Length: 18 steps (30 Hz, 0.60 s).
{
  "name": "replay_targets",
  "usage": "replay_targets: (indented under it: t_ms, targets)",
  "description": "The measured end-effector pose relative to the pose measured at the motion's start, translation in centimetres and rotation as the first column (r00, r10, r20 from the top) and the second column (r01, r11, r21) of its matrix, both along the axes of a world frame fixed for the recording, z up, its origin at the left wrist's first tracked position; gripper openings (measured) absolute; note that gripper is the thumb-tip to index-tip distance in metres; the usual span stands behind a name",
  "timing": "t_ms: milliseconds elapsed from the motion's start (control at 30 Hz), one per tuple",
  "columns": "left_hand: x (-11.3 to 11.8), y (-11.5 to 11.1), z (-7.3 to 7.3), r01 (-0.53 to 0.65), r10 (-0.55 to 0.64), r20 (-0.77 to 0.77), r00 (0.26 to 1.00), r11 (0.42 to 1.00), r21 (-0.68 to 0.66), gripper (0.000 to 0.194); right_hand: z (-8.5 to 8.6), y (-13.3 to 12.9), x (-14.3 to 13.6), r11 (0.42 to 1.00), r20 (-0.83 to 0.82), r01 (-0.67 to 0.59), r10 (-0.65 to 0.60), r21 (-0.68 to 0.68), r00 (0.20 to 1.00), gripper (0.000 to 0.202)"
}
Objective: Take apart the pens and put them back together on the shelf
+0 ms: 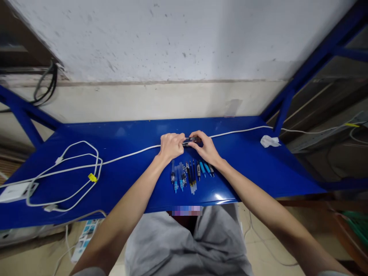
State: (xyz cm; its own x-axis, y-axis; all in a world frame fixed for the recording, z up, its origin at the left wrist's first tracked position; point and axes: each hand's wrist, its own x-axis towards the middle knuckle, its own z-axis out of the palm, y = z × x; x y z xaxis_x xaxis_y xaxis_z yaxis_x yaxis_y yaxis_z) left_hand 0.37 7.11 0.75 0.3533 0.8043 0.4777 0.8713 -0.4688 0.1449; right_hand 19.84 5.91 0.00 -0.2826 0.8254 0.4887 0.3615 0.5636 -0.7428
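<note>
Near the middle of the blue table, my left hand is closed, its fingertips at the left ends of some slim dark pens. From the other side, my right hand curls thumb and fingers around the same pens; its grip covers part of them. Just below the hands lies a row of pen parts: clear barrels with blue tips, thin ink refills and short blue and grey grip pieces. Small pieces sit among them, too tiny to make out.
A white cable crosses the table behind the pen parts, passing by my hands. On the left are a looped white cord with a yellow tag and a white box. A crumpled tissue lies right. The wall stands behind.
</note>
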Motion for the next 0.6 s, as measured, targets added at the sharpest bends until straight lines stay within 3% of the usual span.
replay_targets:
  t_ms: [133,267,367,467,600]
  targets:
    - [-0.5,0.1,-1.1,0.01,-0.01,0.003,1.0,0.999,0.051,0.018,0.6,0.6,-0.4,0.999,0.146,0.041,-0.042,0.011,0.988,0.033]
    - [-1.3,0.1,-1.4,-0.047,0.043,0.059,0.997,0.997,0.06,0.023,1.3,1.5,-1.1,0.993,0.146,-0.071,0.058,0.089,0.988,0.022]
    - [-1.6,0.0,-1.3,-0.064,0.06,0.086,0.995,0.997,0.046,0.024,1.2,1.6,-1.4,0.989,0.207,-0.07,0.042,0.129,0.977,0.027]
    - [-1.3,-0.2,-1.3,-0.023,0.018,0.086,0.996,0.998,0.056,0.021,0.6,1.2,-1.3,0.993,0.299,-0.024,-0.013,0.119,0.954,0.032]
    - [-0.8,-0.5,-1.3,0.047,-0.054,0.093,0.994,0.996,0.074,0.022,0.1,0.5,-0.9,0.988,0.227,0.019,-0.053,0.152,0.973,0.028]
